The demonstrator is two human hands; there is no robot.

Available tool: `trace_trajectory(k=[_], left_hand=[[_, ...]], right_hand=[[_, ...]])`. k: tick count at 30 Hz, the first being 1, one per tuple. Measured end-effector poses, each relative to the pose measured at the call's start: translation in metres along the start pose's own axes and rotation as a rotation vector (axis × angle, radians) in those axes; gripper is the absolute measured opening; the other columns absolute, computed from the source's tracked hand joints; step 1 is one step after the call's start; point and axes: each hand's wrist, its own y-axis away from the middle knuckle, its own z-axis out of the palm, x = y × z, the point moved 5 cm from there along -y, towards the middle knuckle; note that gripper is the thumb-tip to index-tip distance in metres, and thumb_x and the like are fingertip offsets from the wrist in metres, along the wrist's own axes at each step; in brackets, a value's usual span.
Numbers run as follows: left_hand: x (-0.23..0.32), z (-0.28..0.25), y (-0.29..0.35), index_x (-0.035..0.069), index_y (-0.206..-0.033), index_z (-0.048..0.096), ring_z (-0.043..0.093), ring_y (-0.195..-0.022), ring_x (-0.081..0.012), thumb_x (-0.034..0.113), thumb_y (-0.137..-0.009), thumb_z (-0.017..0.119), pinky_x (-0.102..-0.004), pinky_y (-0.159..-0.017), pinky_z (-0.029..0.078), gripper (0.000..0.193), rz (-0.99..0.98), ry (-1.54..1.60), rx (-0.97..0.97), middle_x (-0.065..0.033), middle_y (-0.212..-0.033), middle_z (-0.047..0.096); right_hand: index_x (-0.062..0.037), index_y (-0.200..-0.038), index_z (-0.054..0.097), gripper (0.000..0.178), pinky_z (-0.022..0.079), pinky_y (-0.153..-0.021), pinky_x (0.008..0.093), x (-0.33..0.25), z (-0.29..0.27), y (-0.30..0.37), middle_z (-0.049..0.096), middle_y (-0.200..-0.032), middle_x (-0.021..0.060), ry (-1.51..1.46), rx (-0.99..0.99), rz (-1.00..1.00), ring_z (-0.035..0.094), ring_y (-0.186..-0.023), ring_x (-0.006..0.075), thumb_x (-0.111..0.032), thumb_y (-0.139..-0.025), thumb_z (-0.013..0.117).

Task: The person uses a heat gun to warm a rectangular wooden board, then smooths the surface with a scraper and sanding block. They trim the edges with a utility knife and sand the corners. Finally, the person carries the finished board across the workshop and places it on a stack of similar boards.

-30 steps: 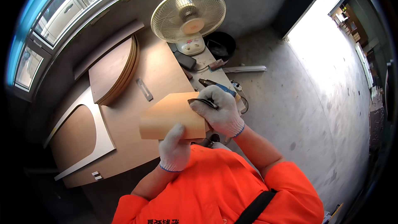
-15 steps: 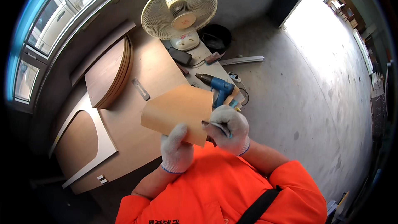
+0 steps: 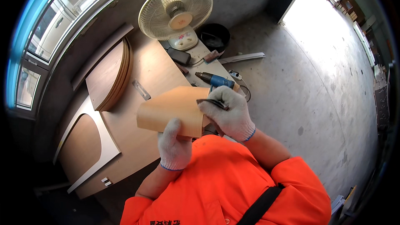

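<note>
Floor [image 3: 300, 96]: grey concrete down the whole right side, blown out to white near the top.
Surface [image 3: 160, 68]: mostly brown wood, with a paler strip along its right side.
White panel [image 3: 108, 141]: at the left of the surface, has a big rounded cut-out in it.
Fan [image 3: 175, 12]: cream-coloured, standing at the far end, head tipped back.
Curved boards [image 3: 107, 75]: a neat stack, one rounded edge each, sitting just above the white panel.
Tan panel [image 3: 173, 108]: the piece being worked on, held up in front of the orange shirt, above the surface. Looks a bit bowed, but the lens bends stuff too.
Bucket [image 3: 214, 37]: black and round, right beside the fan's base.
Right grip [image 3: 229, 110]: white glove, fingers curled in tight, pinching a dark tool at the tan panel's right edge.
Left grip [image 3: 174, 146]: same kind of glove, closed on the tan panel's lower edge, thumb on top. Fingers are mostly hidden underneath.
Heat gun [image 3: 217, 81]: blue, dark nozzle pointing left, partly behind the right grip.
Slotted plate [image 3: 141, 90]: lying between the curved boards and the tan panel.
Dark tool [image 3: 213, 103]: thin and flat, can't tell exactly what it is.
</note>
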Motion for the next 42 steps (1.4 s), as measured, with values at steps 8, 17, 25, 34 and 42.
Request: trace_trajectory(k=[8,17,25,34,42], left_hand=[[-0.003,-0.010,-0.004,0.004,-0.141,0.059,0.072,-0.099,-0.0305,0.040,-0.108,0.063,-0.0439,-0.083,0.057,0.049,-0.016,0.115,0.105,-0.0143,-0.120,0.073],[0.020,-0.022,0.001,0.010,-0.143,0.059,0.071,-0.099,-0.0303,0.040,-0.110,0.061,-0.0483,-0.084,0.057,0.045,-0.015,0.289,0.108,-0.0122,-0.122,0.073],[0.023,-0.027,0.007,0.013,-0.128,0.067,0.076,-0.092,-0.0234,0.031,-0.104,0.072,-0.0414,-0.074,0.061,0.030,0.058,0.268,0.072,-0.0043,-0.115,0.077],[0.083,-0.104,0.027,-0.006,-0.115,0.068,0.067,-0.063,-0.0219,0.027,-0.087,0.068,-0.0364,-0.052,0.051,0.043,0.000,-0.464,0.205,-0.0128,-0.088,0.072],[0.151,-0.058,-0.020,-0.005,-0.138,0.065,0.064,-0.088,-0.0093,0.018,-0.078,0.081,-0.0253,-0.074,0.054,0.066,-0.153,-0.889,-0.177,-0.0038,-0.108,0.071]], right_hand=[[-0.0095,-0.092,0.070,0.021,0.049,-0.055,0.0334,-0.008,0.011,0.061,0.063,-0.077,0.0049,0.173,-0.249,-0.483,0.059,-0.059,0.0214,-0.014,-0.090,0.091],[-0.0040,-0.120,0.074,0.034,0.054,-0.065,0.0311,-0.030,0.036,0.043,0.073,-0.089,0.0063,-0.155,-0.587,-0.343,0.068,-0.075,0.0121,-0.015,-0.093,0.091],[0.0043,-0.127,0.071,0.031,0.048,-0.047,0.0251,0.064,-0.004,-0.034,0.074,-0.087,0.0031,-0.504,-0.119,0.274,0.063,-0.055,0.0090,-0.018,-0.106,0.075],[0.0012,-0.114,0.074,0.023,0.060,-0.073,0.0271,0.110,-0.004,-0.025,0.076,-0.100,0.0045,-0.613,-0.024,0.498,0.074,-0.085,0.0133,-0.018,-0.102,0.078],[-0.0004,-0.115,0.076,0.016,0.057,-0.078,0.0271,0.074,0.019,-0.026,0.074,-0.098,0.0013,-0.509,-0.066,0.301,0.070,-0.087,0.0100,-0.012,-0.103,0.074]])
